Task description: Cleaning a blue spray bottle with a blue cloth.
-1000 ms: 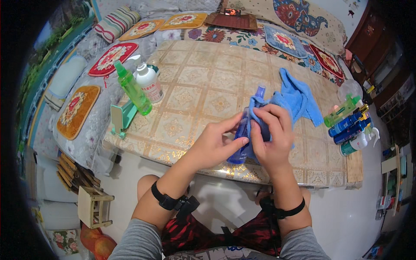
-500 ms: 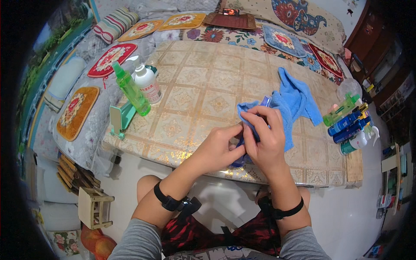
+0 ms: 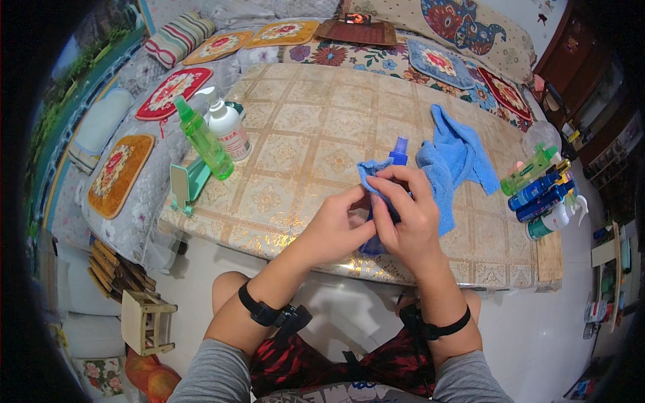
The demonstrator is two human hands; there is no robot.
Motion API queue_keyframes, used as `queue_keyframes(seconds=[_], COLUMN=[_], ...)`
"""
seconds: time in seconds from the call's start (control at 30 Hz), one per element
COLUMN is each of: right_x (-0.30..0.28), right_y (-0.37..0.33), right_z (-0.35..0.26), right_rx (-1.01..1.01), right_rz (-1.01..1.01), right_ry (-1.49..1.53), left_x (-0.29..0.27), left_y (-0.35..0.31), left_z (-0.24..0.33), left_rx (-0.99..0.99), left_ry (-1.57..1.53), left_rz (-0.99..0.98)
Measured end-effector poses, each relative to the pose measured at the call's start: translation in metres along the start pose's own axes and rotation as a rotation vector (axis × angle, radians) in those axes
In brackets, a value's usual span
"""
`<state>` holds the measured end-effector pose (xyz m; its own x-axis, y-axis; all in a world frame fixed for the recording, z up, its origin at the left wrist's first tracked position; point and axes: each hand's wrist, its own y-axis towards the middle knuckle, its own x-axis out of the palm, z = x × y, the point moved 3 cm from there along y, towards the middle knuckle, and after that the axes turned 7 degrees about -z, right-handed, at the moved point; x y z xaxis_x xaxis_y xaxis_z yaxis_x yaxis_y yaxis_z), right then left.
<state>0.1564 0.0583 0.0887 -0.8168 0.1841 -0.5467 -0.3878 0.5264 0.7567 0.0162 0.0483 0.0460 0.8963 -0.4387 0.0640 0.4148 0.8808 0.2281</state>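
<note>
Above the near edge of the table, my left hand [image 3: 334,227] is closed round a small blue bottle [image 3: 399,152]. Its blue top sticks up beyond my fingers, and its middle is hidden by both hands. My right hand [image 3: 411,218] pinches a corner of a blue cloth [image 3: 449,158] against the bottle. The rest of the cloth lies crumpled on the table, stretching away to the right. My hands are close together, with the fingertips nearly meeting.
At the left stand a green spray bottle [image 3: 205,141], a white pump bottle [image 3: 230,131] and a green phone stand [image 3: 188,183]. Several bottles, among them a blue one [image 3: 545,203], lie at the right edge. A wooden stool [image 3: 144,322] is on the floor.
The bottle's top has tilted and moved slightly left, so more of it shows. The cloth corner and my right fingers have shifted a little left with it.
</note>
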Motion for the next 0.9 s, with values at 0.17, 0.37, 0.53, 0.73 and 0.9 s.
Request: queue_keyframes(seconds=[0.17, 0.37, 0.53, 0.73, 0.9], right_x=[0.001, 0.005, 0.006, 0.008, 0.008], right_y=[0.0, -0.001, -0.002, -0.001, -0.001], right_z=[-0.002, -0.005, -0.007, -0.008, -0.01], right_rx=[0.002, 0.002, 0.017, -0.019, -0.022], right_rz=[-0.015, -0.032, -0.058, -0.074, -0.086], right_ry=[0.025, 0.047, 0.071, 0.084, 0.09], left_x=[-0.009, -0.016, -0.018, -0.024, -0.026], left_y=[-0.001, 0.002, 0.005, 0.005, 0.007], left_z=[-0.005, -0.013, -0.013, -0.015, -0.01], left_rx=[0.048, 0.045, 0.028, 0.046, 0.059], left_ry=[-0.15, -0.163, -0.221, -0.299, -0.461], left_rz=[-0.066, -0.01, 0.032, 0.122, 0.168])
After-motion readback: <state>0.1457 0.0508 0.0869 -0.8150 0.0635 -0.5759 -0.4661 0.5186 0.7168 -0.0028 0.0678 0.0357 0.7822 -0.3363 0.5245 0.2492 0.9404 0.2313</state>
